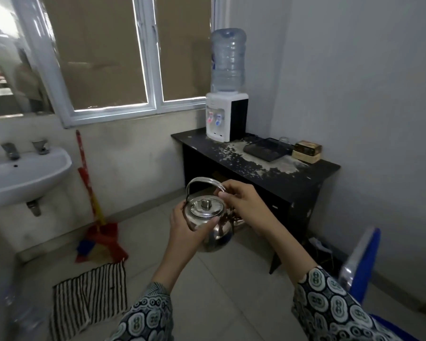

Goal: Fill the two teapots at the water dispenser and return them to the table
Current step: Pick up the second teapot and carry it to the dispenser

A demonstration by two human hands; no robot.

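- One steel teapot [207, 217] is held in mid-air in front of the person, above the tiled floor and short of the black table [312, 173].
- Its round body is cupped from the left and from below by the left hand [185, 225], whose fingers are curled round the belly, the thumb lying across the front.
- Its arched handle [199, 182] stands upright over the lid [205, 209], which is seated on the pot.
- The handle's right end is pinched by the right hand [241, 201], with the fingers bent round the wire and the thumb beneath.
- Both forearms are seen in patterned sleeves [330, 306].
- A water dispenser [225, 116] is set at the far left end of the table, against the window, with a clear bottle [228, 60] upside down on top; a red tap and a blue tap are seen on its front.
- A dark tray [266, 148], a glass [284, 141] and a small box [308, 151] are placed further right on the table, whose top is badly flaked.
- A white sink [27, 178] is fixed on the left wall; a red broom [94, 210] is leant just beside it, and a striped cloth [91, 299] is spread on the floor.
- A blue chair [362, 262] is seen at the right edge.
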